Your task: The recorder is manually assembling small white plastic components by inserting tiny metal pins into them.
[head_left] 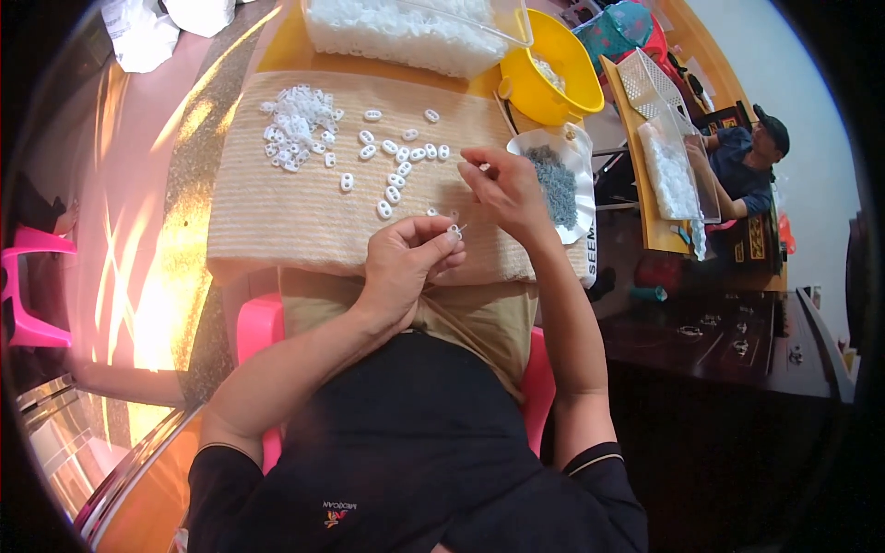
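Note:
My left hand [410,263] pinches a small white plastic piece [454,227] at its fingertips, over the near edge of a beige woven mat [267,203]. My right hand [507,189] is raised just right of it, fingers pinched on something tiny I cannot make out. Several white oval plastic pieces [396,161] lie scattered on the mat, with a denser heap [295,124] at its far left. A white tray of small grey parts [556,180] sits right beside my right hand.
A yellow bowl [544,69] and a clear bin of white pieces [406,32] stand at the far side. Another person [747,157] sits at a table on the right. Pink stool [32,286] at left; dark cabinet [728,341] at right.

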A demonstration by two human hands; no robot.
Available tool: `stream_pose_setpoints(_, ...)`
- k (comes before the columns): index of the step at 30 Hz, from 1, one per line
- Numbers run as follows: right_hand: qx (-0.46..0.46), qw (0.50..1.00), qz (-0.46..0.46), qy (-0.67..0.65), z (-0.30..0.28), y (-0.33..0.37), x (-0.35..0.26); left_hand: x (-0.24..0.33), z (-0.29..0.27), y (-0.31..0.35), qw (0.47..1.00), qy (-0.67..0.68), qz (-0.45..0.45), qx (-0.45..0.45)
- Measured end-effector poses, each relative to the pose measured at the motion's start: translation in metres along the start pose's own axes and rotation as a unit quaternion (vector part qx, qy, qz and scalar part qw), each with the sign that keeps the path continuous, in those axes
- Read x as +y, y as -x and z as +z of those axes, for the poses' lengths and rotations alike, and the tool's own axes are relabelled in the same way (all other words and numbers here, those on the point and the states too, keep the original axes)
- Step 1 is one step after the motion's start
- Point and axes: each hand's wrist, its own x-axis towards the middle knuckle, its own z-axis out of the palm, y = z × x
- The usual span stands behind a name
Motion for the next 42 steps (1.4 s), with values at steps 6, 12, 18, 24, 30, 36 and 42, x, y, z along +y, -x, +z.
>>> stream_pose_setpoints(6, 0.065, 0.955, -0.151, 0.249, 0.016, -0.028, 0.015, 0.003, 0.002, 0.000, 1.000, 0.008, 0.004, 0.007)
stream_pose_setpoints(12, 0.026, 0.960, -0.142, 0.242, 0.019, -0.032, 0.012, 0.004, 0.003, 0.001, 1.000, 0.013, 0.008, 0.007)
stream_pose_setpoints(18, 0.046, 0.963, -0.138, 0.225, 0.020, -0.022, 0.016, 0.003, 0.002, 0.000, 1.000, 0.014, 0.007, 0.004)
stream_pose_setpoints(24, -0.005, 0.999, -0.046, 0.015, 0.014, -0.001, 0.013, 0.005, 0.003, 0.002, 1.000, 0.005, 0.007, 0.013)
stream_pose_setpoints(30, -0.026, 0.985, 0.038, -0.164, 0.012, 0.022, 0.007, 0.006, 0.003, 0.002, 1.000, 0.013, 0.009, 0.016)
stream_pose_setpoints(36, -0.001, 0.978, 0.013, -0.207, 0.013, 0.032, 0.008, 0.004, 0.002, 0.001, 1.000, 0.007, 0.006, 0.021)
stream_pose_setpoints(42, 0.016, 0.978, 0.024, -0.208, 0.014, 0.033, 0.010, 0.003, 0.001, 0.001, 1.000, 0.012, 0.012, 0.018)
